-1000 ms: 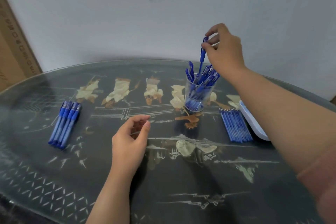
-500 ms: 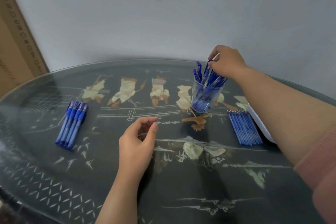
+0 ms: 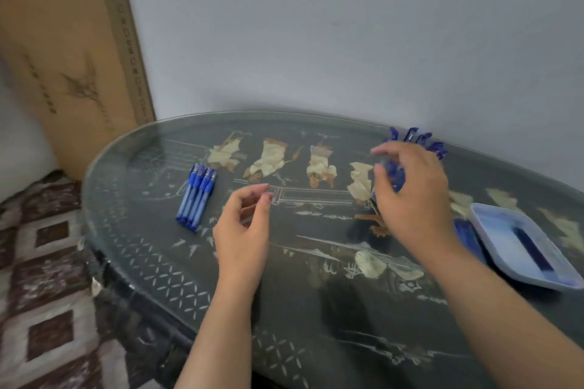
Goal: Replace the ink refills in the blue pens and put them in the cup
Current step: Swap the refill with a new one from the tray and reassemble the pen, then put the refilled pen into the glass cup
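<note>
Pens waiting, cup crowded

Nearest you, your left hand [image 3: 243, 230] hovers above the glass-topped table [image 3: 316, 309], fingers loosely curled with thumb and forefinger close but gripping nothing that shows. Your right hand [image 3: 414, 199] hangs in front of the cup [image 3: 387, 177], fingers spread and empty; motion blur hides whether any fingertip touches the rim.

To your right, the pale tray [image 3: 493, 230] holds one dark blue piece, too blurred to name, and the refills [image 3: 463, 232] lie just beside its left edge, mostly hidden behind your wrist.

Farther left, the four blue pens [image 3: 196, 197] lie side by side, touching, flat on the glass. Their long axes run from near-left to far-right, with the darker capped ends pointing away from you toward the wall.

Risks, as I judge them:
- Your right hand is close enough to the cup that a careless sweep could tip it and spill the pens [image 3: 417, 140] standing inside; these fan out above the rim, leaning right.
- The cup looks crowded, so forcing another pen in could jostle the rest.
- The smooth glass would let loose pens roll if you nudge the row while taking one.
</note>
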A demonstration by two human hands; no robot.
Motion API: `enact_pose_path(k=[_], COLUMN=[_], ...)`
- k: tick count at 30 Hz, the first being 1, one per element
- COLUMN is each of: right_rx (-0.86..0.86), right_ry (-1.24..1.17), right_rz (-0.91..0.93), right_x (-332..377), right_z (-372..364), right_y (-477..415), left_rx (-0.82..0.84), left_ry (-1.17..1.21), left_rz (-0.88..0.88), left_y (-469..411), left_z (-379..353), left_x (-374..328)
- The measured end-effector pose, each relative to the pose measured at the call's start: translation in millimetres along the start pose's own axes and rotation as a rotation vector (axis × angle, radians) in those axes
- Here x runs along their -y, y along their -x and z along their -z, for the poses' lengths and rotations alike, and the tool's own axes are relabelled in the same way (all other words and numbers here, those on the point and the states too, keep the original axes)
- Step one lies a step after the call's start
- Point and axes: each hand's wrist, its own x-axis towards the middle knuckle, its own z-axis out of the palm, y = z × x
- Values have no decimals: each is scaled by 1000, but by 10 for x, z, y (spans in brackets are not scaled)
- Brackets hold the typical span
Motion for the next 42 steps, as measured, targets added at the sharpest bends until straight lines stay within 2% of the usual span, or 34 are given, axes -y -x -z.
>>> enact_pose_path(k=[5,11,15,21,27,37,42], right_rx=[156,422,504,504,470,450,400], right_ry=[-138,-171,-130,16,115,15,-118], right_rz=[-78,-181,-231,-352,-485,-725,-829], right_x=[361,770,1041,1285,1380,1419,1286], right_z=[-552,-1279,-1725,-2199,-2280,-2332,-2267], right_y=[605,778,615,397,346,213,109], left_rx=[-133,-301,-270,-233,-228,-218,-213], left_ry=[-60,-231,-288,-332,-331,-349,-343], left_rz=[-13,-5,8,-17,-15,3,-2], left_y=[-151,-628,-697,-722,-728,-715,-709], left_z=[478,1045,1059,1089,1088,1081,1081], left_x=[-14,44,124,179,194,181,181])
